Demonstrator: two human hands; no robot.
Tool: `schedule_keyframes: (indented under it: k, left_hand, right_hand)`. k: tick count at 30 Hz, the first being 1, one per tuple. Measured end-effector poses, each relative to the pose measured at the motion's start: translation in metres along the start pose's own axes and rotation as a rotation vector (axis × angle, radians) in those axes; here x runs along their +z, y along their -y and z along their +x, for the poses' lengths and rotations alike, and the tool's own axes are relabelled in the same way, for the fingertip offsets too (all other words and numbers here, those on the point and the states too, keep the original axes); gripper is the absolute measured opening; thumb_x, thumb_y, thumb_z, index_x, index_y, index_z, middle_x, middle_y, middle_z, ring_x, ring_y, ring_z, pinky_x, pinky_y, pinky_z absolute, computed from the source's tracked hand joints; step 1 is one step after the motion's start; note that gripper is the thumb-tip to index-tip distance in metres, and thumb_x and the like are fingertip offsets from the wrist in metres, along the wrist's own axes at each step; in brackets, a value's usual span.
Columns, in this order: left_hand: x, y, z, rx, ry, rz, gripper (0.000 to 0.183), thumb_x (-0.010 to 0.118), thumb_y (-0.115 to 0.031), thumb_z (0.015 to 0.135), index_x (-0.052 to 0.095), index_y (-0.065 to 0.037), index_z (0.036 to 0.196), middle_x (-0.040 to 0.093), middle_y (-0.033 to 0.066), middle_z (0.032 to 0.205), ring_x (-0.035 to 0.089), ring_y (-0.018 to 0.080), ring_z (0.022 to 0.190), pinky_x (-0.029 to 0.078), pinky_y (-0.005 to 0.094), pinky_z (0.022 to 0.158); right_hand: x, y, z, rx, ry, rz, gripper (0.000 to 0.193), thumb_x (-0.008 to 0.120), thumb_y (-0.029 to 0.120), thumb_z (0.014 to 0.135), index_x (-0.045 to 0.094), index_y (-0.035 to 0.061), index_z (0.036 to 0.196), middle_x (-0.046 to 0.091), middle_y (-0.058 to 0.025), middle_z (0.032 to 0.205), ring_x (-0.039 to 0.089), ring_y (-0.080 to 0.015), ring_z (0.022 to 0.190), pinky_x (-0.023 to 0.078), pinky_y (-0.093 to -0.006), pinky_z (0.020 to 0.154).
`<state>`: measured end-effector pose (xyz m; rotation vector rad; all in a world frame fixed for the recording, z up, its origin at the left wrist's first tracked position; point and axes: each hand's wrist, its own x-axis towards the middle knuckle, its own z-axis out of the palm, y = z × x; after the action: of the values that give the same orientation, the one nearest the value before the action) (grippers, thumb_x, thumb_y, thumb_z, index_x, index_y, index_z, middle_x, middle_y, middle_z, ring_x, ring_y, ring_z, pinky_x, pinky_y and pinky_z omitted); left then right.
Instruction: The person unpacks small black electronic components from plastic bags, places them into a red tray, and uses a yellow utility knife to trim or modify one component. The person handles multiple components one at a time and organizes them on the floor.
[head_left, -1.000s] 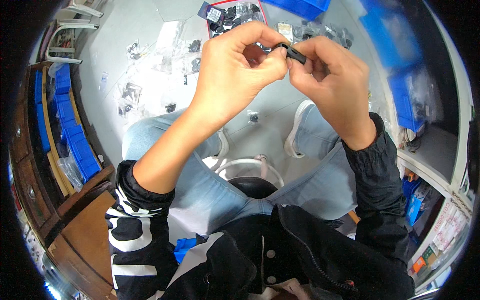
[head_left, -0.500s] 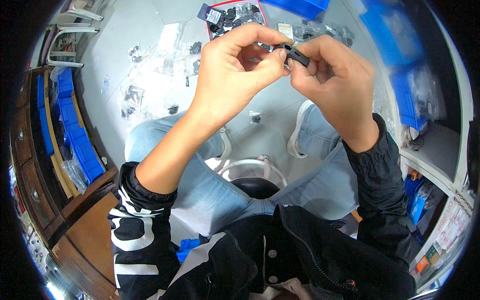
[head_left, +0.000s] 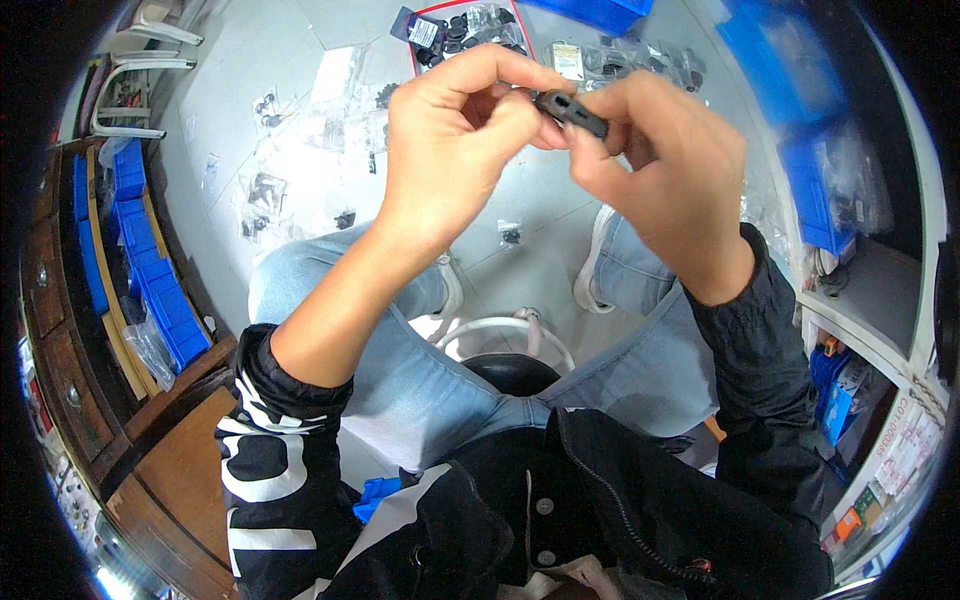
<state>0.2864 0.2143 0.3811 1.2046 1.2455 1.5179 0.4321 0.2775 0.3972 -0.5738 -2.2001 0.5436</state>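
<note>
At far left stand blue bins (head_left: 155, 275); next, small clear bags (head_left: 263, 192) lie scattered on the grey floor (head_left: 228, 105). The left hand (head_left: 450, 140) has its fingers curled at the black part's (head_left: 575, 112) left end; whether they pinch it or merely touch it, I cannot tell. Beyond is a red-rimmed box (head_left: 529, 40). The part sits between both hands, above the floor, tilted down rightward. The right hand (head_left: 670, 160) pinches it between thumb and fingers.

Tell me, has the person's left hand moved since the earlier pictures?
Yes, slightly: the left hand has shifted to the left, judged against the small clear bag on the floor between the feet.
</note>
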Motion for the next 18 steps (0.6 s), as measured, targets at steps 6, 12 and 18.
schedule_keyframes:
  k: [6, 12, 18]
  left_hand:
    - [-0.0001, -0.0021, 0.0003, -0.037, -0.003, -0.094, 0.016, 0.053, 0.004, 0.080, 0.059, 0.003, 0.095, 0.063, 0.0079, 0.081, 0.062, 0.0107, 0.074, 0.051, 0.0224, 0.067]
    - [0.0008, -0.0026, -0.0004, -0.025, 0.020, -0.105, 0.015, 0.057, -0.001, 0.080, 0.058, 0.003, 0.095, 0.063, 0.0076, 0.082, 0.062, 0.0105, 0.073, 0.050, 0.0212, 0.065]
    - [0.0011, -0.0017, -0.0002, -0.028, 0.005, -0.044, 0.013, 0.060, -0.002, 0.079, 0.059, 0.002, 0.091, 0.062, 0.0055, 0.078, 0.060, 0.0084, 0.067, 0.048, 0.0194, 0.059]
  right_hand:
    - [-0.0012, -0.0010, -0.0001, 0.078, 0.007, 0.056, 0.015, 0.067, 0.001, 0.066, 0.059, 0.0029, 0.078, 0.048, 0.0025, 0.058, 0.040, -0.0024, 0.050, 0.031, -0.0168, 0.043]
    - [-0.0045, -0.0028, 0.0010, 0.170, 0.039, 0.121, 0.012, 0.065, 0.002, 0.068, 0.060, 0.0023, 0.078, 0.049, 0.0038, 0.060, 0.041, -0.0021, 0.053, 0.032, -0.0161, 0.047]
    - [-0.0053, -0.0014, 0.0009, 0.216, 0.084, 0.137, 0.010, 0.066, 0.005, 0.069, 0.060, 0.0029, 0.076, 0.049, 0.0040, 0.059, 0.041, -0.0016, 0.053, 0.032, -0.0166, 0.047]
